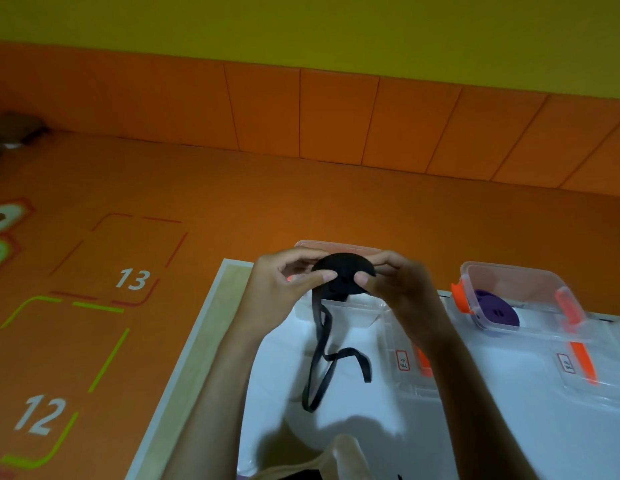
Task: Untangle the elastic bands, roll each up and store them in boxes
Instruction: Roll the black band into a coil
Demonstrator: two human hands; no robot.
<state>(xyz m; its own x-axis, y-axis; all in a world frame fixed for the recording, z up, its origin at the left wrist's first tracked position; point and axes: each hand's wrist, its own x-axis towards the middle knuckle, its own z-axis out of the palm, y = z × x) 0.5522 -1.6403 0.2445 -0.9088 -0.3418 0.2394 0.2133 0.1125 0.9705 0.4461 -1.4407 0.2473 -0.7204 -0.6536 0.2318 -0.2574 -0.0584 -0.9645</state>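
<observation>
As far as shows from the head view, roughly midway through the task. Pinches a black roll (343,275) of elastic from both sides: left hand (284,282) curled on its left edge, thumb across the face; right hand (395,282) clamped likewise on its right edge. Holds it raised above the white surface (370,427), in front of the near box (339,244). Leaves a loose tail (322,358) hanging from the roll down to the surface, twisted on itself, free end lying just beside a clear lid (405,362).

Judged done: purple roll (495,310) already lying inside the right box (530,282), lid off. Judged left: winding in the black tail, dropping that roll into the near box, closing both. Cannot tell what the near box holds, hidden behind the hands, nor whether more bands wait.

Around: second lid (575,368) with orange clip flat on the surface at right; orange floor (163,185) with painted numbers off to the left. In the way, probably: the twists in the tail, needing straightening before winding flat, and the lid edge close to its end.
</observation>
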